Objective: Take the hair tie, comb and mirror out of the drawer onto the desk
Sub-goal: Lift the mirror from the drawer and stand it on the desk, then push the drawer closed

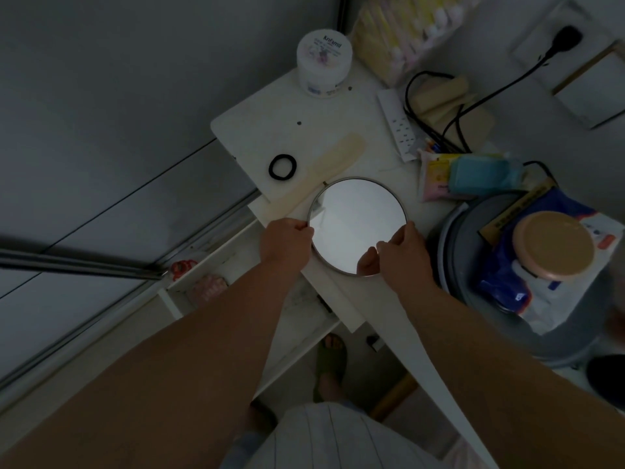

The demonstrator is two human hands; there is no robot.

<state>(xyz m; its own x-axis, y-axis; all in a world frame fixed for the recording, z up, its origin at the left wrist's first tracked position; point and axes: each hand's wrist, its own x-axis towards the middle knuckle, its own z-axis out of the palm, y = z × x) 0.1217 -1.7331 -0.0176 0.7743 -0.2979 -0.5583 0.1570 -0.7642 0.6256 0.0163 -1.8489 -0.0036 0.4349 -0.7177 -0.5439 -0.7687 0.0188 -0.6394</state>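
A round mirror (355, 221) with a thin metal rim is held face up over the near edge of the white desk (345, 130). My left hand (285, 243) grips its left rim and my right hand (402, 253) grips its lower right rim. A black hair tie (282, 166) lies on the desk's left part. Beside it a cream comb (324, 169) lies slanted, its near end passing the desk edge by the mirror. The open white drawer (216, 262) sits below the desk at the left, under my left forearm, with red and pink items inside.
A white tub (324, 60) stands at the desk's far corner. A power strip (397, 125) with black cables lies at the right. Packets and a blue pouch (473, 174) crowd the right edge. A grey bin (473, 245) holding bags and a round-lidded jar stands to the right.
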